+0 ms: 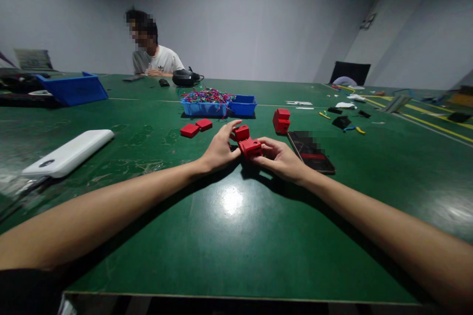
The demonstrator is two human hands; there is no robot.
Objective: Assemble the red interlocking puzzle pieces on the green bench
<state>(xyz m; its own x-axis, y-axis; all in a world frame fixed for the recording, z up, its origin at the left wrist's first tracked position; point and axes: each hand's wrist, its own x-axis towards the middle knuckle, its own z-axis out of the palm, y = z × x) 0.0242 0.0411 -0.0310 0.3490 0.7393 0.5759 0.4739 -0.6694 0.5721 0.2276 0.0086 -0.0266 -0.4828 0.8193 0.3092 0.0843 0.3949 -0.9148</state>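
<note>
Both my hands meet over the middle of the green table (pixel 207 236), around a red blocky part (pixel 250 146) with small holes in it. Its left side, an upper red block (pixel 242 132), lies between the thumb and fingers of my left hand (pixel 220 149). My right hand (pixel 281 157) pinches the lower right end with thumb and fingers. Whether the two red portions are one piece or two, I cannot tell. Another red block (pixel 282 121) stands upright just beyond my right hand. Two flat red pieces (pixel 189 130) lie side by side beyond my left hand.
Behind my hands stand a light blue bin (pixel 205 108) heaped with coloured wires and a darker blue bin (pixel 243 106). A phone (pixel 312 152) lies by my right wrist, a white power bank (pixel 70 152) at left. Pliers (pixel 355 130) lie at right. A person (pixel 157 56) sits opposite.
</note>
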